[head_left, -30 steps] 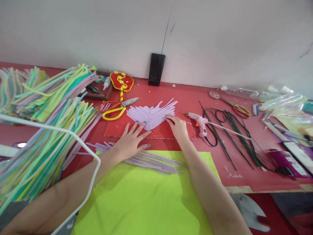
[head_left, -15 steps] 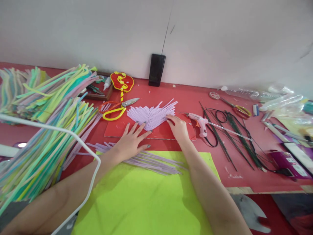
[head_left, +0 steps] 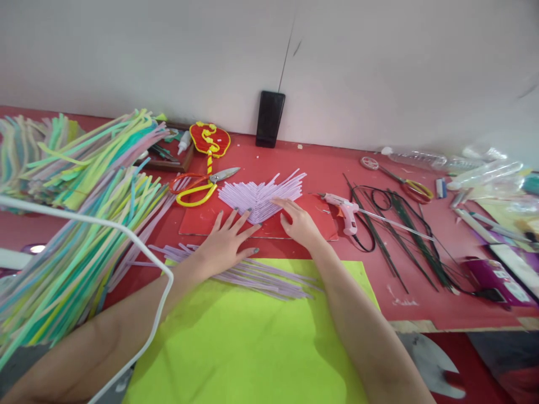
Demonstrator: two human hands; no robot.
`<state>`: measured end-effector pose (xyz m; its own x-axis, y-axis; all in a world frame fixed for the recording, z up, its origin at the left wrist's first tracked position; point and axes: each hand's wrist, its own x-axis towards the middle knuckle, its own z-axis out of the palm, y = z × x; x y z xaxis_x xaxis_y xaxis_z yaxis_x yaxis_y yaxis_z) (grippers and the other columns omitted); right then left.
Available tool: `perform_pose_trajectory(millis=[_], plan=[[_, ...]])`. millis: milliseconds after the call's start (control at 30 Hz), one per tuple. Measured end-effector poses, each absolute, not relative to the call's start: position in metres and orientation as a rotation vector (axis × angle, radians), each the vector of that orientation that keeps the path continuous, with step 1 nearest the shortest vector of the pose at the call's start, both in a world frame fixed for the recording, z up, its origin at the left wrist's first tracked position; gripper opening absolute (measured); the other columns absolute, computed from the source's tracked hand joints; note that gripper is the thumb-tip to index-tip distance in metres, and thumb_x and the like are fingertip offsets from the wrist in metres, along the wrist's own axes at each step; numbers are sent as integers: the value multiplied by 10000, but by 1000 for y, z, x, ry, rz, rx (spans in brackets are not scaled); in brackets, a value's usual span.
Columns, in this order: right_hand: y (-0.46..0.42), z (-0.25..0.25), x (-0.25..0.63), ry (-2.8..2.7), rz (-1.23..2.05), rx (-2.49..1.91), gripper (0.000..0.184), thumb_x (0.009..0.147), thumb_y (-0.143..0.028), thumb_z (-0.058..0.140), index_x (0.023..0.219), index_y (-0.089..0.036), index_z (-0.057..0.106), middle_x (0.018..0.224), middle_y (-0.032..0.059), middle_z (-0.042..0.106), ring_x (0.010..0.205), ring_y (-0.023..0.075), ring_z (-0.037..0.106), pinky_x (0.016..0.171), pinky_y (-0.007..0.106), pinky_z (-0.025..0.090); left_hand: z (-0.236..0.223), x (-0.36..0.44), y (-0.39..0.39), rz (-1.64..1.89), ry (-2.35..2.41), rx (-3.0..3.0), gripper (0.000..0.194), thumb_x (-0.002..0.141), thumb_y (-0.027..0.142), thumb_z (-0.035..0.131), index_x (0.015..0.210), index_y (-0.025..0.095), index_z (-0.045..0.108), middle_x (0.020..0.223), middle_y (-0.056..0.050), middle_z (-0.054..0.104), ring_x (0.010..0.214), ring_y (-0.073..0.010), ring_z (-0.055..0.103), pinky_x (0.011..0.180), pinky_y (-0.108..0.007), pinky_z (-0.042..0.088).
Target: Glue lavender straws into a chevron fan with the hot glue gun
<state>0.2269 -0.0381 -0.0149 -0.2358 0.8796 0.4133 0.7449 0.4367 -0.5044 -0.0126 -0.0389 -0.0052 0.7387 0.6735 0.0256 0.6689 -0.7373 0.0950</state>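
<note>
A heart-like piece of lilac pipe cleaners (head_left: 257,196), laid in a V pattern, lies on a red board (head_left: 197,220). My left hand (head_left: 227,238) rests with spread fingers, its fingertips on the lower left edge of the piece. Over the lower right side, my right hand (head_left: 300,221) touches the piece with its fingers stretched out and nothing in them. Loose lilac pipe cleaners (head_left: 265,282) lie below my left hand, partly under its wrist, across a yellow-green sheet (head_left: 248,342).
Scissors (head_left: 206,185) lie left of the piece; a pink glue gun (head_left: 345,213) with its cord lies to the right. Bundles of coloured pipe cleaners (head_left: 84,258) fill the left. A black phone (head_left: 270,119) leans on the wall. A white tube (head_left: 162,303) crosses the lower left.
My right hand has slid left, from the right edge of the lilac piece further over it. My left hand stays in place.
</note>
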Motion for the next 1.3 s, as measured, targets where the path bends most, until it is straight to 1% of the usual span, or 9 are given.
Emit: perform_pose_trajectory(millis=[233, 433, 700, 967, 1200, 1300], plan=[[-36, -19, 230, -1961, 370, -1393, 413, 847, -149, 443, 1226, -261, 562, 1298, 27, 581, 1203, 173, 537, 1043, 378, 434, -5, -12, -39, 86, 1113, 2842, 569, 917, 542, 399, 1436, 318, 333, 1553, -92, 224, 1401, -369, 230, 1104, -602, 154], [-33, -23, 231, -1934, 384, -1372, 333, 849, -153, 455, 1142, -234, 590, 1276, 38, 597, 1189, 168, 549, 1045, 361, 424, -2, -12, -40, 61, 1120, 2841, 569, 919, 538, 396, 1440, 319, 325, 1548, -98, 235, 1399, -376, 229, 1096, -613, 163], [-32, -23, 232, -1924, 389, -1396, 251, 869, -190, 460, 1065, -240, 609, 1273, 47, 601, 1175, 183, 562, 1030, 382, 437, -3, -12, -39, 65, 1110, 2845, 577, 917, 544, 397, 1442, 315, 323, 1547, -109, 234, 1398, -383, 230, 1092, -618, 174], [-31, -23, 232, -1916, 381, -1385, 287, 865, -190, 463, 1115, -249, 593, 1251, 37, 616, 1155, 176, 577, 1032, 375, 436, -7, -13, -39, 112, 1107, 2848, 573, 919, 543, 391, 1444, 326, 314, 1556, -84, 215, 1404, -368, 220, 1103, -604, 152], [-31, -22, 231, -1913, 384, -1368, 282, 859, -190, 465, 1101, -239, 601, 1237, 46, 624, 1143, 176, 583, 1026, 366, 438, -3, -12, -39, 72, 1107, 2838, 574, 918, 541, 394, 1441, 315, 326, 1549, -101, 231, 1398, -381, 229, 1094, -615, 164], [-31, -23, 232, -1905, 364, -1353, 309, 836, -165, 455, 1093, -244, 607, 1233, 43, 624, 1159, 178, 571, 1030, 376, 432, -4, -12, -39, 85, 1110, 2839, 572, 917, 541, 399, 1439, 316, 330, 1552, -98, 224, 1399, -378, 228, 1097, -610, 162]])
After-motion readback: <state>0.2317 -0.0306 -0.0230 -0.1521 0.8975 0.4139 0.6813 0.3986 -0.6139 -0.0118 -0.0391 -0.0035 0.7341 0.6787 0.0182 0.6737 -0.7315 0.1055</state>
